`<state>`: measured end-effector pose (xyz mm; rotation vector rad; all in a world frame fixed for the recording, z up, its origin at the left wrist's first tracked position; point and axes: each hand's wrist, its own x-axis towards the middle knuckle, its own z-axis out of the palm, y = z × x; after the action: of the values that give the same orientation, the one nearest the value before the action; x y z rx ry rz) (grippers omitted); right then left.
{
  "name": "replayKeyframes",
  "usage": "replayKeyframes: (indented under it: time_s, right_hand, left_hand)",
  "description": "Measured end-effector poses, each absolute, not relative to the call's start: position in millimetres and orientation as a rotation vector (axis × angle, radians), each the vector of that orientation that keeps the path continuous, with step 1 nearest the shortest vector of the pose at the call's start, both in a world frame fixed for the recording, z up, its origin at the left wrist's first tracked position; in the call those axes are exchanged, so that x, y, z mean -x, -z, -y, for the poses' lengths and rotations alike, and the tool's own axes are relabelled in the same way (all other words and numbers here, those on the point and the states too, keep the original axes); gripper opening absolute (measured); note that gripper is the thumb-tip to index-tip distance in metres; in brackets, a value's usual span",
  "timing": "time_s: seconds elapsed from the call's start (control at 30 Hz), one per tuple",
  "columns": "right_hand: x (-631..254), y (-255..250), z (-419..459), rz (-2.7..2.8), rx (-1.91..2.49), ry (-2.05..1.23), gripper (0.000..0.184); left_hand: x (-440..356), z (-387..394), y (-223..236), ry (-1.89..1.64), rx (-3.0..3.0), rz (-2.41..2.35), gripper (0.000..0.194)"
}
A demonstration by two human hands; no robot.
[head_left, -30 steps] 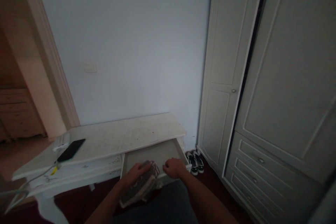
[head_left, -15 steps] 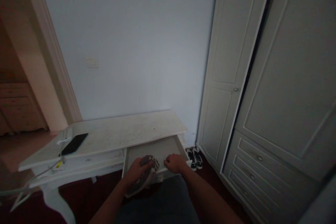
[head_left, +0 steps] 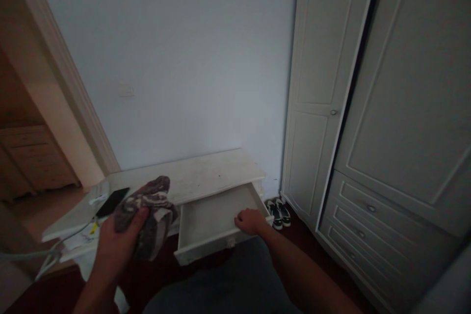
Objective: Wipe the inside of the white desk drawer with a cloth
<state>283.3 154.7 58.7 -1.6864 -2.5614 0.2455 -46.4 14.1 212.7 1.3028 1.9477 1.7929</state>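
A crumpled brown-grey cloth (head_left: 150, 211) with a whitish pattern is gripped in my left hand (head_left: 119, 233), raised over the front of the white table (head_left: 206, 171). To its right, a drawer (head_left: 209, 216) of this table stands pulled out, with its pale bottom showing. My right hand (head_left: 252, 222) is closed over the drawer's front edge near the right corner, its fingers curled inward. On the drawer front a small knob (head_left: 230, 243) is visible. The cloth covers part of the table's front.
At the table's left end lie a dark phone-like slab (head_left: 113, 201), a white device (head_left: 99, 191) and a cable (head_left: 55, 252). Black-and-white shoes (head_left: 278, 212) stand on the dark red floor beside the table. A white wardrobe (head_left: 312, 147) with drawers rises at the right.
My left hand has lifted the cloth from the drawer's front up and to the left. The right hand stays at the drawer's edge. The view has shifted slightly.
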Motion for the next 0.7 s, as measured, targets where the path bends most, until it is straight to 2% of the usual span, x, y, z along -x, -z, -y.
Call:
replayKeyframes:
  time_s: [0.07,0.17,0.23,0.3,0.4,0.7]
  right_hand:
    - [-283.0,-58.9,-154.5,2.56,1.687,-0.244,0.051]
    - [-282.7,-59.1,-154.0,2.557,1.68,-0.229,0.05]
    - [-282.6,-58.7,-153.8,2.555,1.682,-0.216,0.05]
    - [-282.8,-58.0,-153.9,2.553,1.69,-0.205,0.049]
    - [-283.2,-56.8,-154.8,2.559,1.695,-0.202,0.049]
    - [-282.7,-55.9,-156.5,2.559,1.698,-0.237,0.05]
  left_hand:
    - [24.9,-16.3,-201.9,-1.561,-1.583,-1.879,0.075]
    - [-16.0,-31.1,-153.4,-0.973,-2.065,-1.79,0.063]
    - [-36.8,-42.9,-116.0,-0.446,-2.17,-1.855,0.063]
    - [-48.3,-52.9,-88.8,-0.167,-2.208,-1.961,0.056]
    - [-51.8,-62.8,-75.3,-0.044,-2.222,-2.001,0.048]
    - [-45.6,-69.2,-82.4,0.028,-2.347,-1.842,0.039]
